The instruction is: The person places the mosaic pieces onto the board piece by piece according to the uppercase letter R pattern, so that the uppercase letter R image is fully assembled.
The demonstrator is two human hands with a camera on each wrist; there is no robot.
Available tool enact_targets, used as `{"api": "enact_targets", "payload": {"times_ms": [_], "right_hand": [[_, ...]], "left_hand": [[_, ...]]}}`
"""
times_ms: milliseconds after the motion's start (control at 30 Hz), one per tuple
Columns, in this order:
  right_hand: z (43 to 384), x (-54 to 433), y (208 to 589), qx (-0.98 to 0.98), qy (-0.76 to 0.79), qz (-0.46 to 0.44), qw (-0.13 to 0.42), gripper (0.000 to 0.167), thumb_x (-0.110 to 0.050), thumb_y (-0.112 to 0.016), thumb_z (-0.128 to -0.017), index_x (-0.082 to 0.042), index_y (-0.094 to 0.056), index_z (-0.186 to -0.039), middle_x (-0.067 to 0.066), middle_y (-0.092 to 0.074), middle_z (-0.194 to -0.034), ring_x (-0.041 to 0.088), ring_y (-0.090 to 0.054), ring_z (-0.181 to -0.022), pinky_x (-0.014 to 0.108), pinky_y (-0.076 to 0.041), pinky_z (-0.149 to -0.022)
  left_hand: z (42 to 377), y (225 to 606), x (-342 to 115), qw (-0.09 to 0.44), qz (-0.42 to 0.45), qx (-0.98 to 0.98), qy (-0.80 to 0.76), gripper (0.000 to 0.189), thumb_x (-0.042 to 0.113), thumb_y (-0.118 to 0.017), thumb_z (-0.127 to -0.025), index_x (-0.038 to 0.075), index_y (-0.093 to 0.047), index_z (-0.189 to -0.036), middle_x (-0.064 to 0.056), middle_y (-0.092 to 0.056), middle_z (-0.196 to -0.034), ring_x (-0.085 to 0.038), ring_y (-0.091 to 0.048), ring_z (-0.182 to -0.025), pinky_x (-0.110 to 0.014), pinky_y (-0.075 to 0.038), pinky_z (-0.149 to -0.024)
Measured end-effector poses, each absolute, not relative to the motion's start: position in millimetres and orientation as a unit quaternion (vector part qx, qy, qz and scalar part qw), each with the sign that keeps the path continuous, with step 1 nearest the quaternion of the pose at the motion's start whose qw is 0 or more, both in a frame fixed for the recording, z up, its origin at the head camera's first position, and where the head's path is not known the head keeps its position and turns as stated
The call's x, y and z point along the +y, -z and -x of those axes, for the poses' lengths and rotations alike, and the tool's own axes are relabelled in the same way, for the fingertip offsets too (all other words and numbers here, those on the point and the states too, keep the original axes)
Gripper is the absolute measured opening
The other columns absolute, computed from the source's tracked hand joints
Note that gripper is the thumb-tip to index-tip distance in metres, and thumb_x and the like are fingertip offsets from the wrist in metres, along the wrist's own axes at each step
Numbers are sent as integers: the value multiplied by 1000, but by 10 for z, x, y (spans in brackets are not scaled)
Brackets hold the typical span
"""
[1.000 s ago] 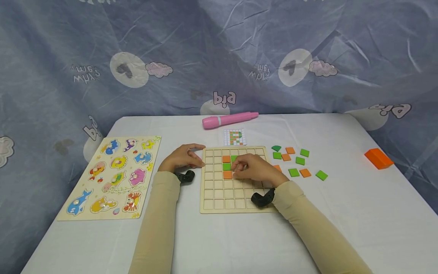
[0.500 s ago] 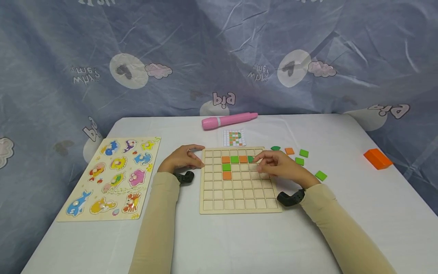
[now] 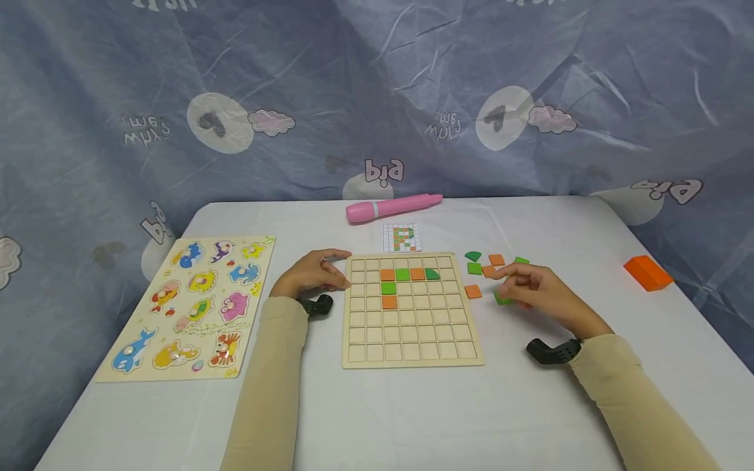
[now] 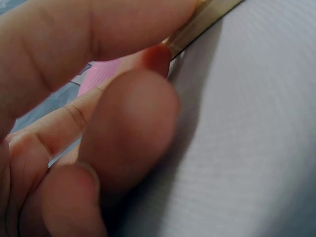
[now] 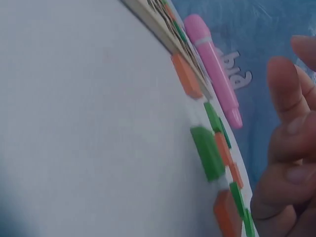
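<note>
My left hand (image 3: 312, 273) rests at the left edge of a wooden grid board (image 3: 412, 333), its fingertips touching the rim and its fingers loosely bent. On the board, a row holds an orange tile (image 3: 387, 275), a green tile (image 3: 402, 275), another orange tile and a dark green quarter-round tile (image 3: 432, 274). Below the row's left end sit a green tile (image 3: 389, 288) and an orange one. To the right, my right hand (image 3: 542, 294) hovers over loose tiles with relaxed fingers, nothing between them. A loose green tile (image 3: 502, 299) lies partly hidden under its fingertips.
A small pattern card (image 3: 402, 237) lies behind the board, with a pink pen-shaped object (image 3: 393, 208) beyond it. An animal peg puzzle (image 3: 194, 281) is at the left. An orange block (image 3: 648, 273) stands far right; a loose orange tile (image 3: 473, 292) lies beside the board.
My right hand has moved from the board rightwards to the loose tiles, uncovering the top row with its quarter-round piece. My left hand has stayed at the board's edge.
</note>
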State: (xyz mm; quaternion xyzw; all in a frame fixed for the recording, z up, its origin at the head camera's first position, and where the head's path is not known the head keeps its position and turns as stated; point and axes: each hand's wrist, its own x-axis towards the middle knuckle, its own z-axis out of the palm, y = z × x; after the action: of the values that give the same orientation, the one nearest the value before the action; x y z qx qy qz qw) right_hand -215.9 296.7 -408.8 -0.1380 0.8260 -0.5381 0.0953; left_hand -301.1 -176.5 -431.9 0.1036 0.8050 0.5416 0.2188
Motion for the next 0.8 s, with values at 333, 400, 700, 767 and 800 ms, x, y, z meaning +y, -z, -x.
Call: {"api": "enact_targets", "payload": {"times_ms": [333, 400, 700, 767, 800], "right_hand": [[2088, 3173, 4121, 840, 526, 110, 80, 21, -10, -69, -107, -2, -69, -127, 1, -72, -87, 16, -54, -66, 29, -45, -58], [2090, 3184, 4133, 837, 530, 109, 81, 20, -9, -69, -107, -4, -70, -126, 0, -72, -87, 16, -51, -62, 29, -44, -57], [2095, 3204, 4174, 832, 539, 114, 73, 16, -5, -68, -106, -7, -73, -121, -1, -69, -83, 14, -49, -59, 27, -43, -55], [2093, 3209, 4187, 832, 538, 112, 71, 16, -5, -69, -106, -4, -72, -122, -1, -67, -81, 14, -49, -59, 27, -44, -55], [2093, 3213, 4194, 833, 538, 111, 71, 17, -5, -69, -105, -2, -71, -122, -1, -67, -81, 13, -49, -59, 27, -44, -55]], "left_hand": [[3023, 4333, -1773, 218, -106, 809, -535, 79, 2, -87, -86, 4, -54, -158, 0, -78, -83, -11, -65, -70, -26, -53, -69], [3021, 4330, -1770, 217, -107, 811, -533, 79, 2, -88, -86, 3, -54, -158, 1, -78, -83, -11, -65, -70, -26, -53, -69], [3019, 4318, -1763, 215, -105, 814, -530, 79, 1, -87, -86, 3, -54, -158, 1, -78, -85, -11, -64, -70, -26, -53, -68], [3018, 4316, -1761, 215, -104, 814, -529, 79, 1, -87, -86, 3, -54, -158, 0, -78, -85, -11, -64, -70, -26, -53, -68], [3018, 4316, -1760, 215, -104, 814, -529, 79, 2, -87, -87, 3, -54, -158, 0, -78, -85, -11, -64, -70, -26, -53, -68]]}}
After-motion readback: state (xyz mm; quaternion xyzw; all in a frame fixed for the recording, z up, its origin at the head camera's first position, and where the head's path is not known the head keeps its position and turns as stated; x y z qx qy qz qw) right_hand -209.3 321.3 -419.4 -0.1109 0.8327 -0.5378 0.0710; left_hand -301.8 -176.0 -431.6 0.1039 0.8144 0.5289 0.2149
